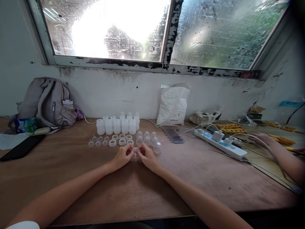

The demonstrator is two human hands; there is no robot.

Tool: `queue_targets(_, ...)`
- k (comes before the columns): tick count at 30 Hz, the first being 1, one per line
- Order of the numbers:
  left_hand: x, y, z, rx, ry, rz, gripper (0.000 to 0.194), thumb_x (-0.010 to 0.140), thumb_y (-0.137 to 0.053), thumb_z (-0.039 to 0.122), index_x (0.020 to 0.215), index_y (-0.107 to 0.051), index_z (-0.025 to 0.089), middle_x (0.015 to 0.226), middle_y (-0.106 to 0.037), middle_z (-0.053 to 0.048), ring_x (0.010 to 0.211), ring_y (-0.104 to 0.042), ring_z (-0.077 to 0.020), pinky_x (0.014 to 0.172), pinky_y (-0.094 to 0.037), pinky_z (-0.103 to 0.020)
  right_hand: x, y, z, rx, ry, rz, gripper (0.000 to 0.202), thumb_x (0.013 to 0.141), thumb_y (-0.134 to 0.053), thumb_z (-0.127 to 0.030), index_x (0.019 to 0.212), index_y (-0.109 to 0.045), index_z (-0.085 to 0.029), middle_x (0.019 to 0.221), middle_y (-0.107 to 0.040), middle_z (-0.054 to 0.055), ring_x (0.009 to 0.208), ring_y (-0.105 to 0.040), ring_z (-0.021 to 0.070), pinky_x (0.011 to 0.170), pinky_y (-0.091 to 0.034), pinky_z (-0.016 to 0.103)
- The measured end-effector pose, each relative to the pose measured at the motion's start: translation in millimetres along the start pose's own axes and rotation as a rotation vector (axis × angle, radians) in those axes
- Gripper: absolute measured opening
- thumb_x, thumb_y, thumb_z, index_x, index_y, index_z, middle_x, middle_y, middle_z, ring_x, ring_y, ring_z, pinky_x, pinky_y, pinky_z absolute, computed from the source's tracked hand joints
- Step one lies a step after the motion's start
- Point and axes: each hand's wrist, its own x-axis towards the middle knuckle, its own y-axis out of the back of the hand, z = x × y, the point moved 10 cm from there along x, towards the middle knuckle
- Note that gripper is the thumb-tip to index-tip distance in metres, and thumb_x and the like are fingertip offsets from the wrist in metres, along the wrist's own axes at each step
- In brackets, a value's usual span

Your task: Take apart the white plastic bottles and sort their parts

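Observation:
My left hand [124, 155] and my right hand [147, 156] meet near the table's middle. Fingers of both pinch a translucent baby bottle ring [135, 149] from its two sides; whether a nipple sits inside it I cannot tell. Just beyond, several loose bottle rings [112, 142] lie in rows. Clear silicone nipples [98, 143] stand to their left, and clear domed bottle caps [157, 148] to their right. Behind these, frosted baby bottles [109, 127] stand upright in rows; a few at the back right have nipples on top.
A black phone [22, 148] and a grey backpack [51, 101] lie at the left. A white plastic bag [173, 105] leans on the wall. At the right are a power strip [221, 144] with cables, yellow items [231, 128] and another person's hand [264, 140].

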Motion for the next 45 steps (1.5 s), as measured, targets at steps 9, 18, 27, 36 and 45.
queue_targets(9, -0.5, -3.2, -1.2, -0.081, 0.011, -0.028, 0.018, 0.080, -0.045, 0.033, 0.087, -0.047, 0.017, 0.058, -0.052, 0.004, 0.047, -0.049, -0.0088, 0.049, -0.038, -0.020, -2.5, 3.8, -10.1, -0.054, 0.095, 0.021, 0.013, 0.078, -0.049, -0.030, 0.080, -0.050, -0.017, 0.057, -0.048, -0.003, 0.048, -0.043, 0.0087, 0.046, -0.033, 0.019)
queue_targets(18, -0.3, -5.7, -0.8, -0.091, 0.010, -0.066, 0.013, 0.079, -0.045, 0.029, 0.083, -0.046, 0.017, 0.058, -0.055, 0.003, 0.048, -0.051, -0.0092, 0.049, -0.038, -0.019, -2.5, 2.9, -17.5, -0.130, 0.133, 0.018, 0.006, 0.076, -0.049, -0.023, 0.075, -0.047, -0.017, 0.057, -0.046, -0.004, 0.049, -0.042, 0.0085, 0.047, -0.033, 0.019)
queue_targets(27, -0.5, -7.1, -3.9, -0.034, -0.003, -0.066, 0.010, 0.078, -0.046, 0.026, 0.083, -0.047, 0.017, 0.059, -0.059, 0.002, 0.049, -0.052, -0.0098, 0.048, -0.037, -0.019, -1.0, -1.7, -11.9, -0.245, 0.149, 0.009, 0.004, 0.075, -0.047, -0.020, 0.074, -0.045, -0.018, 0.054, -0.044, -0.004, 0.048, -0.041, 0.0088, 0.047, -0.030, 0.019)
queue_targets(36, -0.5, -1.8, -4.0, 0.008, 0.017, -0.007, 0.014, 0.074, -0.049, 0.023, 0.087, -0.047, 0.018, 0.062, -0.058, 0.002, 0.052, -0.052, -0.0102, 0.051, -0.039, -0.020, -3.1, -1.7, -14.1, -0.302, 0.194, 0.005, 0.017, 0.070, -0.047, -0.012, 0.085, -0.046, -0.019, 0.066, -0.052, -0.002, 0.053, -0.047, 0.0095, 0.053, -0.034, 0.019)
queue_targets(45, -3.3, -4.6, 1.3, 0.194, -0.030, -0.023, 0.013, 0.070, -0.047, 0.017, 0.082, -0.044, 0.020, 0.062, -0.049, 0.004, 0.052, -0.047, -0.0100, 0.052, -0.036, -0.021, -3.6, -9.8, -10.1, -0.321, 0.143, -0.031, 0.021, 0.067, -0.046, -0.009, 0.085, -0.042, -0.020, 0.060, -0.046, -0.004, 0.052, -0.045, 0.0103, 0.049, -0.032, 0.019)
